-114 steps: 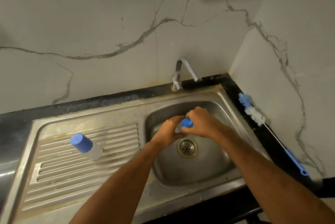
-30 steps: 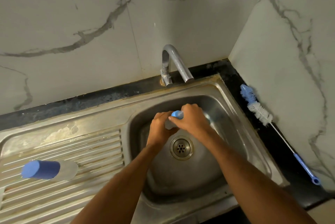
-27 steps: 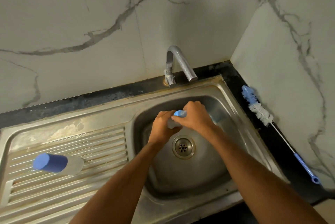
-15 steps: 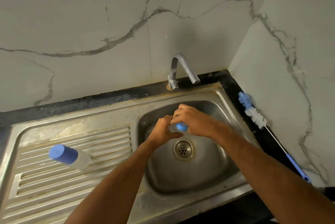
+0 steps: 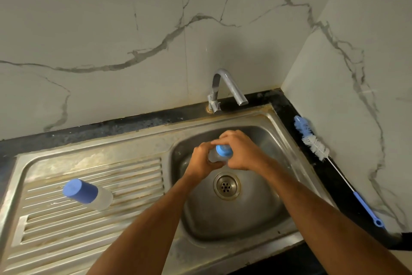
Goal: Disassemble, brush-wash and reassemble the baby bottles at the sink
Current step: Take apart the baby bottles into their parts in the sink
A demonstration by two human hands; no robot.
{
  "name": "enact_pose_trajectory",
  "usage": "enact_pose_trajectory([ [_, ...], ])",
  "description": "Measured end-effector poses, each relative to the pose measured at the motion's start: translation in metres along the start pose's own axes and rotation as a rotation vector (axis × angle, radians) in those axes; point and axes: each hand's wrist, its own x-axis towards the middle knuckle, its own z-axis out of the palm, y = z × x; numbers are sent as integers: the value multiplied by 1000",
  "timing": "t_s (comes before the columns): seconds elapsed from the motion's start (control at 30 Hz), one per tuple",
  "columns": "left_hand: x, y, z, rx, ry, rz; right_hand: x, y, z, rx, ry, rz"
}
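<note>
Two baby bottles, one gripped by left hand and right hand, one brush

Compared with half a second ago, more of the blue cap is exposed between the hands, the fingers of the right hand now being arched above it; the clear bottle is more visible beside the left hand.

The scene is dim and warm-toned. A soft shadow falls on the marble wall behind the tap, and another sits at the top edge. Dull glare streaks the steel draining board. Wide-angle distortion bends the counter edge. Fine detail looks soft and smeared.
</note>
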Motion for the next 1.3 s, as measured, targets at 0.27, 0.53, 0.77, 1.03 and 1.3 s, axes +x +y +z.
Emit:
enact_pose_trajectory([
  [0.27, 7, 1, 7, 4, -30, 12, 7, -3, 10, -88, 173, 142],
  [0.53, 7, -19, 11, 12, 5, -168, 11, 15, 2, 78, 259, 105],
  [0.77, 16, -49, 23, 228, 26, -269, 5, 41, 27, 139, 221, 172],
  [1.03, 22, -83, 51, 348, -83, -476, 7, 67, 48, 184, 214, 222],
  [1.3, 15, -104, 64, 392, -126, -519, 5, 76, 57, 209, 198, 254],
])
